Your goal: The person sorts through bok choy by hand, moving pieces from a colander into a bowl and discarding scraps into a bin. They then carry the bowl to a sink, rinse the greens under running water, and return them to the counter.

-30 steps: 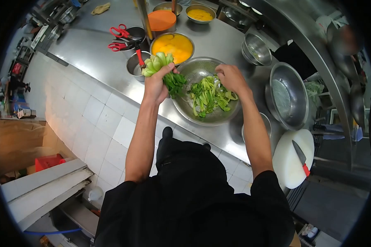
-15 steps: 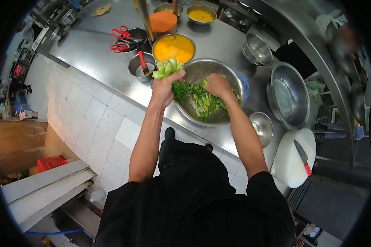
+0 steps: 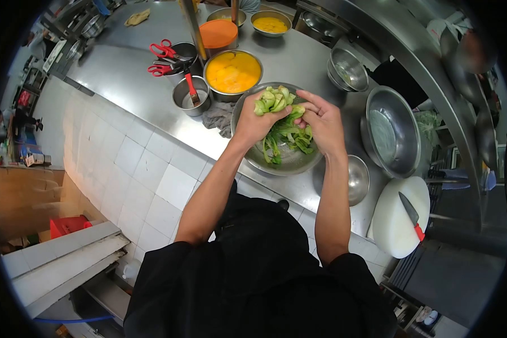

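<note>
Above the perforated metal colander [image 3: 284,169], my left hand [image 3: 255,121] is wrapped round a bunch of leafy greens [image 3: 275,100], its pale green stem ends pointing up and away. My right hand [image 3: 324,123] meets the bunch from the other side, its thumb and fingers pressed on the greens and its index finger stretched out. Darker green leaves hang below both hands. Loose cut greens [image 3: 287,141] lie in the colander beneath.
Left of the colander are a bowl of yellow liquid [image 3: 234,71], a small pot with a red-handled brush [image 3: 184,102], red-handled scissors [image 3: 162,49] and a grey cloth [image 3: 217,117]. Rightward are a large metal bowl [image 3: 390,130] and a knife [image 3: 409,208] on a white board [image 3: 386,225].
My left hand has moved right with the bunch, over the colander. My right hand has risen out of the loose greens and come onto the bunch.
</note>
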`<state>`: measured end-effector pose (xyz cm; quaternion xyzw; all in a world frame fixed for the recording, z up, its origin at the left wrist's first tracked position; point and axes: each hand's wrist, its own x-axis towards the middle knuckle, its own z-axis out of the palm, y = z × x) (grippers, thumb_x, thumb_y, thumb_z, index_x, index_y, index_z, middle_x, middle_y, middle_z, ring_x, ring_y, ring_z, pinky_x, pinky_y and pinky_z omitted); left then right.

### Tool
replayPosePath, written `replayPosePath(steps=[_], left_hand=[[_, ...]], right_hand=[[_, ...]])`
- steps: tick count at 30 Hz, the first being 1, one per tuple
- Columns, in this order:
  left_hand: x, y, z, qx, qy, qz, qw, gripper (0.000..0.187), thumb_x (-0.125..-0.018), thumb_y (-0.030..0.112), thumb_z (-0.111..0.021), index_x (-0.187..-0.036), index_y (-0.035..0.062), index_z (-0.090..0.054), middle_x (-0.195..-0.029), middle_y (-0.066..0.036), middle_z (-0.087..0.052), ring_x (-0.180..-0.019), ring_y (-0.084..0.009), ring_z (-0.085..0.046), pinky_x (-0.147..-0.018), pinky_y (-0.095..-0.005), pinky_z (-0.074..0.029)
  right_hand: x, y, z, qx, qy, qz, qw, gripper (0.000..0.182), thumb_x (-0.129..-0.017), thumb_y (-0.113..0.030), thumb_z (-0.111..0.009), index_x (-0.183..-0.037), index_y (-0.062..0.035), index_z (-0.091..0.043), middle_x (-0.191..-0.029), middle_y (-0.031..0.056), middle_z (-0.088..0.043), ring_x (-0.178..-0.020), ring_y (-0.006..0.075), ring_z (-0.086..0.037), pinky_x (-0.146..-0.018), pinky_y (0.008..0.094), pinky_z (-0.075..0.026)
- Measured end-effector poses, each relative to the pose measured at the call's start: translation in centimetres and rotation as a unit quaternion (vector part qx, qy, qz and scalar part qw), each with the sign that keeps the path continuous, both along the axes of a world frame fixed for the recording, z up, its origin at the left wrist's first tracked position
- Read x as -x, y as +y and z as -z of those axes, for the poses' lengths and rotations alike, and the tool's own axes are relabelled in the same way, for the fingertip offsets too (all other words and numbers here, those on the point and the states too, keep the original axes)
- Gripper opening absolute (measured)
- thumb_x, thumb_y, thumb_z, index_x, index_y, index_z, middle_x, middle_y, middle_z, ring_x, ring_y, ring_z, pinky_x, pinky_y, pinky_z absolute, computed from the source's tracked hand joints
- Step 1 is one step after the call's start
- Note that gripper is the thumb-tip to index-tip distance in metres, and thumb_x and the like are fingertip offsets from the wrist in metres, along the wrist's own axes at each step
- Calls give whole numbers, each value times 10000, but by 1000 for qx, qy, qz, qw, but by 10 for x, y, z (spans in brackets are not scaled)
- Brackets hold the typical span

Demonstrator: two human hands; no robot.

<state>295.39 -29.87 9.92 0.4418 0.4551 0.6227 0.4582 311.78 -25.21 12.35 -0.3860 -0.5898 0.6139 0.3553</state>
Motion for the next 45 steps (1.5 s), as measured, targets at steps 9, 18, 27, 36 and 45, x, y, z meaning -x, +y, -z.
replayPosePath(steps=[9,18,27,36,45], left_hand=[[-9,3,2,-10,68,-71,995,156,-810,28,-700,-938,-21,-627,-848,-35,-663,-779,-78,-589,-717,-252,-482],[-11,10,16,19,-31,-81,996,139,-822,15,-682,-940,-28,-621,-874,-39,-663,-788,-91,-595,-716,-247,-483],[-7,-6,22,-4,-41,-118,992,196,-821,22,-703,-988,-24,-612,-928,-47,-667,-832,-99,-603,-762,-251,-488],[3,-7,22,15,-12,4,1000,266,-794,5,-712,-1025,-1,-580,-919,-26,-647,-850,-97,-603,-772,-251,-487],[9,4,16,114,-265,111,951,319,-795,-12,-665,-1101,-6,-573,-992,-82,-650,-864,-178,-645,-813,-321,-536]], right_hand=[[10,-18,12,-16,19,58,998,520,-808,80,-495,-1328,57,-479,-906,106,-669,-770,110,-628,-667,225,-488],[9,-28,14,-29,5,52,998,505,-814,49,-624,-1306,14,-513,-868,57,-676,-749,67,-600,-700,207,-481],[10,-20,18,-46,-15,130,990,459,-819,29,-660,-1263,3,-547,-778,26,-668,-679,52,-564,-631,200,-460],[7,-17,2,-103,-82,52,990,367,-869,3,-571,-1235,-28,-571,-748,33,-655,-639,73,-552,-618,237,-454],[-6,15,0,-62,-80,-20,995,304,-864,-90,-606,-1159,-15,-609,-754,-7,-588,-670,55,-515,-635,239,-422]])
